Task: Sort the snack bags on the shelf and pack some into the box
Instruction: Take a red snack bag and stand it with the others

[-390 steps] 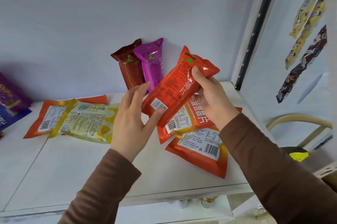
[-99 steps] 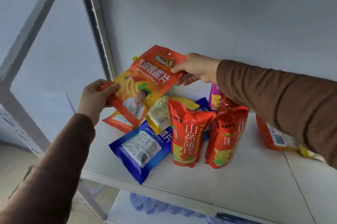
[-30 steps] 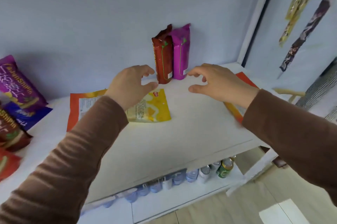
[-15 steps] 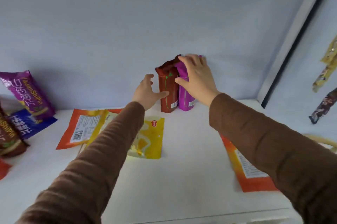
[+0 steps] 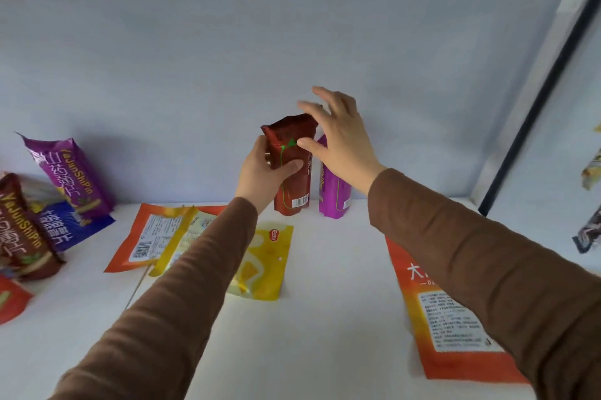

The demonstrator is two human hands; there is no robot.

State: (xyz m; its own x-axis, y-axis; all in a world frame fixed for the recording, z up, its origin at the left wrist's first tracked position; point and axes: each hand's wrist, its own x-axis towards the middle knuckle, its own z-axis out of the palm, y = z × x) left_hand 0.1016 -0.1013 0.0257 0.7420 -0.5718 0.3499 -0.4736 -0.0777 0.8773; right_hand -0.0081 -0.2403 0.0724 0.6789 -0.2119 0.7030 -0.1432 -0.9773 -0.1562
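While my left hand (image 5: 260,171) wraps round the middle of the brown bag (image 5: 290,165), which stands upright on the shelf (image 5: 325,318) against the back wall, my right hand (image 5: 335,142) hovers with spread, loose fingers at the bag's top edge, gripping nothing. I judge this bag light, puffy and slick, with crushable snacks inside, so I would hold it gently across the middle or pinch the flat top seal. Just right of the brown bag stands a pink bag (image 5: 333,191), close enough to tip if I jostle it. Nearer me than the brown bag lie a yellow bag (image 5: 263,263) overlapping an orange bag (image 5: 149,237), and to its right a large orange bag (image 5: 439,318) lies flat under my sleeve. Far left of it, a purple bag (image 5: 70,171) leans upright. I see no box.
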